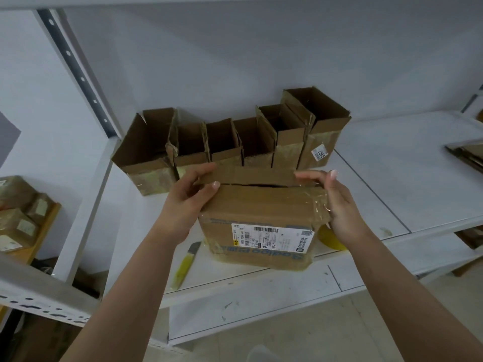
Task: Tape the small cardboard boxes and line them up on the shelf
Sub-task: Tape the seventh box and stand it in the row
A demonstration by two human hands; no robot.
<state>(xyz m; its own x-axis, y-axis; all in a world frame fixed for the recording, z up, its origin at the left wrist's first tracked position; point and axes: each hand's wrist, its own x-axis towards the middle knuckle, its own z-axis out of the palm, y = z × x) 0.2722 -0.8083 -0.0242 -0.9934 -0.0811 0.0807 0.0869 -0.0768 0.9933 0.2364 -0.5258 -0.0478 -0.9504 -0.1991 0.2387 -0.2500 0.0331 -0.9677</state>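
Note:
A brown cardboard box (258, 220) with a white shipping label stands on the white shelf (379, 178), its two top flaps folded down with a narrow gap between them. My left hand (190, 197) grips its left end, thumb on the near flap and fingers over the far flap. My right hand (337, 199) holds the right end, where clear tape is wrinkled over the corner. Behind the box, several open-topped cardboard boxes (235, 142) stand in a row along the back of the shelf.
A yellow utility knife (185, 265) lies on the shelf left of the box. A yellow tape roll (330, 239) shows under my right wrist. A shelf upright (78, 74) rises at the left, with taped parcels (18, 212) beyond it. Flat cardboard (467, 155) lies at the far right.

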